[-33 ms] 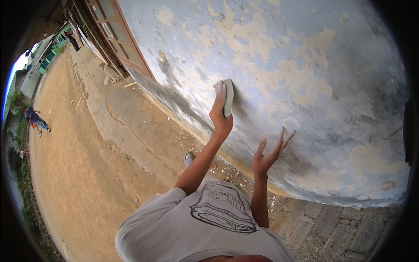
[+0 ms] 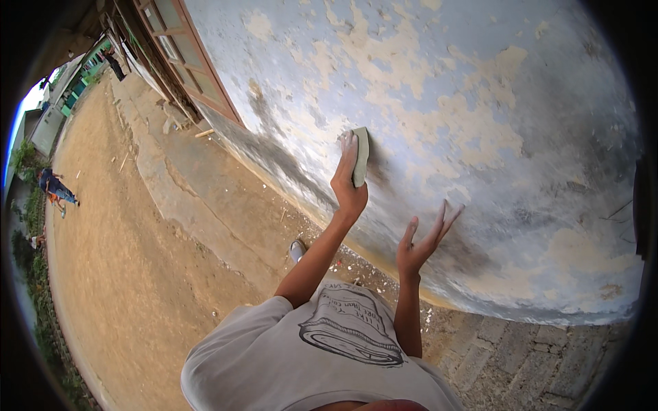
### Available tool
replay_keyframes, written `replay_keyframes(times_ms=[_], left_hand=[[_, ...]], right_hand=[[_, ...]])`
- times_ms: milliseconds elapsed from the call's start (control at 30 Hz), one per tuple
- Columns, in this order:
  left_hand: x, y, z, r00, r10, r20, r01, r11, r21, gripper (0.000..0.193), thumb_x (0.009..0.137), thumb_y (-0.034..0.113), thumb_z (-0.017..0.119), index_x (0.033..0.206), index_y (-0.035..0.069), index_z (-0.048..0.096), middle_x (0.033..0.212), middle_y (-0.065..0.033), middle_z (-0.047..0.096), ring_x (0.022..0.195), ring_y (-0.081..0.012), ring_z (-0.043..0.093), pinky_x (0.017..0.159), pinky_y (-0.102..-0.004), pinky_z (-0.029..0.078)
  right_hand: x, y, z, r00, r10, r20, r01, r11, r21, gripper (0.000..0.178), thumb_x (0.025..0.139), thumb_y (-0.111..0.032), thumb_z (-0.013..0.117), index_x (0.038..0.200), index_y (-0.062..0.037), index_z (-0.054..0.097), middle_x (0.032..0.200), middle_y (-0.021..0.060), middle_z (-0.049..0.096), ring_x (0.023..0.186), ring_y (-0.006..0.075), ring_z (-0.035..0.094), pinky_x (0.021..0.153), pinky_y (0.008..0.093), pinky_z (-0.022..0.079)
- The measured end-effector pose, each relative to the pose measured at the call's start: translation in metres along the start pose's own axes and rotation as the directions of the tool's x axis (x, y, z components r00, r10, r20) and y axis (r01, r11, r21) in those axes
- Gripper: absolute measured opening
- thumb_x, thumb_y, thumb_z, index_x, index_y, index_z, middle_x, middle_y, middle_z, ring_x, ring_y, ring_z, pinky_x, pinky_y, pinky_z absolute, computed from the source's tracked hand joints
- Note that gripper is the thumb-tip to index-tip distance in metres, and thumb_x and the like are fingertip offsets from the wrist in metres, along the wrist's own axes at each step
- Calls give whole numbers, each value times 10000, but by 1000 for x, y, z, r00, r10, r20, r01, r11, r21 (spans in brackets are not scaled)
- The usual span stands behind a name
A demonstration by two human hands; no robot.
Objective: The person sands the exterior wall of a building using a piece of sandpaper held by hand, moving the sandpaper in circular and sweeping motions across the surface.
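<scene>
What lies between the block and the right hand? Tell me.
Only a stretch of scuffed wall lies between the block and the right hand, as the head view shows.

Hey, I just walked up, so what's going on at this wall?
A person's left hand holds a flat, pale grey-green block, apparently against a light blue plastered wall with patchy, flaking paint. The empty right hand is raised at the wall, lower and further right, its dusty fingers spread; whether they touch is hard to tell.
</scene>
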State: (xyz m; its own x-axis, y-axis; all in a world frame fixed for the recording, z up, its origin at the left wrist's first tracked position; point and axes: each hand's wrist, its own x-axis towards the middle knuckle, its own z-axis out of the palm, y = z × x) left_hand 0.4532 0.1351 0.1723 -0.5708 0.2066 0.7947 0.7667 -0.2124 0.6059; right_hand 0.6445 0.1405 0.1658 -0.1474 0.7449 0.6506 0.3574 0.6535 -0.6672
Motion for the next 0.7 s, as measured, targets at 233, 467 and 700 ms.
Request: replay_keyframes(times_ms=[233, 467, 700], left_hand=[[26, -10, -11, 999, -12, 47, 15, 997, -70, 758, 772, -251, 536, 1483, 9, 561, 1527, -237, 537, 1447, -405, 479, 1177, -462, 443], [6, -4, -6, 1000, 8, -14, -9, 1000, -19, 766, 778, -262, 477, 1488, 13, 558, 1542, -226, 527, 1456, -397, 469, 1157, -454, 461], [13, 3, -6, 999, 21, -35, -21, 1000, 7, 675, 824, -238, 500, 1400, 73, 668, 1463, -185, 599, 1381, -379, 562, 1113, -447, 518]], right_hand=[[1, 1, -6, 1000, -7, 20, 7, 1000, 22, 637, 987, -72, 577, 1589, -19, 377, 1716, 284, 122, 1586, 476, 152, 1236, 598, 260], [-1, 1, -10, 999, -7, 33, 6, 1000, 17, 608, 1003, -81, 553, 1583, -14, 383, 1714, 275, 151, 1588, 458, 169, 1236, 593, 263], [-5, 0, -14, 999, 11, 37, -12, 1000, 22, 578, 1052, -155, 531, 1589, -13, 371, 1707, 273, 185, 1583, 447, 201, 1236, 582, 258]])
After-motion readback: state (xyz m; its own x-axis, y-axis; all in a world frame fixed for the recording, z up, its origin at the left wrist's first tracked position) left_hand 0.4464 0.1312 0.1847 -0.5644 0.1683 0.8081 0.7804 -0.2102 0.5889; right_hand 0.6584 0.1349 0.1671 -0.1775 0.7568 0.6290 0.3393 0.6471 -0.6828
